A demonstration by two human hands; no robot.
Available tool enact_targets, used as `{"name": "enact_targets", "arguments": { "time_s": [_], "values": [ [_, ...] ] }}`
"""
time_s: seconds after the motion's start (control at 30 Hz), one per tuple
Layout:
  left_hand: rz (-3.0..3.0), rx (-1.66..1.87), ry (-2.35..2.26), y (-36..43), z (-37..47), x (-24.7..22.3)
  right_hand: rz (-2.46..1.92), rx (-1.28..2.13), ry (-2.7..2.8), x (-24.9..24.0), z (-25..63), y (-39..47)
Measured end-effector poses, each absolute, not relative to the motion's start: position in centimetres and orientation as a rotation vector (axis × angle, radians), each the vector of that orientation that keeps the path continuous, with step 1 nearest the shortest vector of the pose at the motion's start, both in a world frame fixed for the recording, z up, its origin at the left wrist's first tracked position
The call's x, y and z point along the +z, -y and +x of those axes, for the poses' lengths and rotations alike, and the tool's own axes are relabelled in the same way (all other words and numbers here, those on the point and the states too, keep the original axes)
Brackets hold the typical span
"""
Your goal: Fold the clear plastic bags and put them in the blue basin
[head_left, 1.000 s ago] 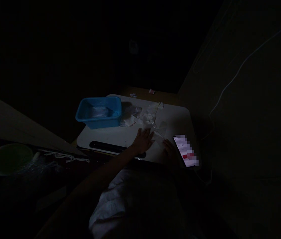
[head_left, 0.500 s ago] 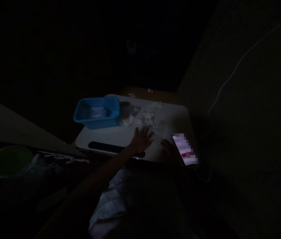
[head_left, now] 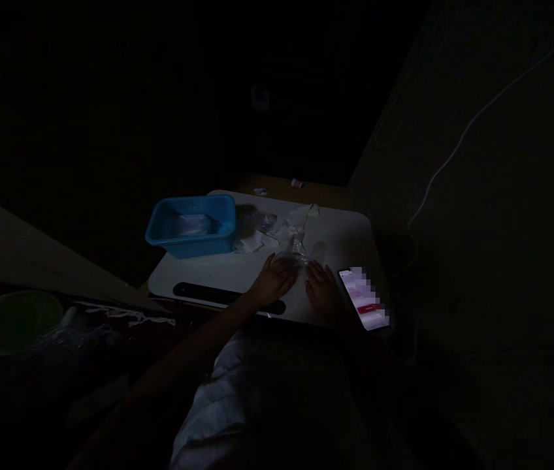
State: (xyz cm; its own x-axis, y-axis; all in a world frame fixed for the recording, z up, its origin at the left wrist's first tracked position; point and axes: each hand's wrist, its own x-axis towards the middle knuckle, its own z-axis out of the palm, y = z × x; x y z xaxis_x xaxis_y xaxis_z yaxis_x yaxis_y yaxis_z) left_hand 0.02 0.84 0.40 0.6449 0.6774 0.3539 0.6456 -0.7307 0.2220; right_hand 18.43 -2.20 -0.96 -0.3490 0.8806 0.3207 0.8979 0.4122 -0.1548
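Note:
On a pale small table [head_left: 350, 235] my left hand [head_left: 274, 279] lies with its fingers spread at the near edge of some clear plastic [head_left: 289, 258]. Close by on the right, my right hand [head_left: 320, 286] rests with its fingers apart, fingertips by the same plastic. Neither hand is closed on anything. Behind them lie crumpled clear and whitish wrappers [head_left: 257, 240]. At the table's left stands a blue basin [head_left: 198, 247] with clear plastic packets [head_left: 193, 225] inside. The light is very dim, so fine detail is lost.
A lit phone [head_left: 365, 303] sits at the table's right edge. A dark slot [head_left: 208, 294] runs along the near edge. Beyond the table are a small red and white item [head_left: 296, 184] and a white scrap [head_left: 260, 192]. A green basket [head_left: 17, 320] is at the lower left.
My right hand has moved up and left to the plastic, closer to my left hand. My left hand has shifted slightly. The clear plastic now lies flatter between them.

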Motion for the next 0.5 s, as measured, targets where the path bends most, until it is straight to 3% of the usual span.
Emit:
{"name": "enact_targets", "arguments": {
  "time_s": [0.23, 0.5],
  "values": [
    [2.488, 1.012, -1.468, -1.3, -1.8, 0.0, -1.507, -0.066, 2.326, -1.4, 18.6, 2.4],
    [2.578, 0.741, -1.438, -2.4, -1.4, -0.6, -1.523, -0.063, 2.330, -1.1, 18.5, 2.5]
  ]
}}
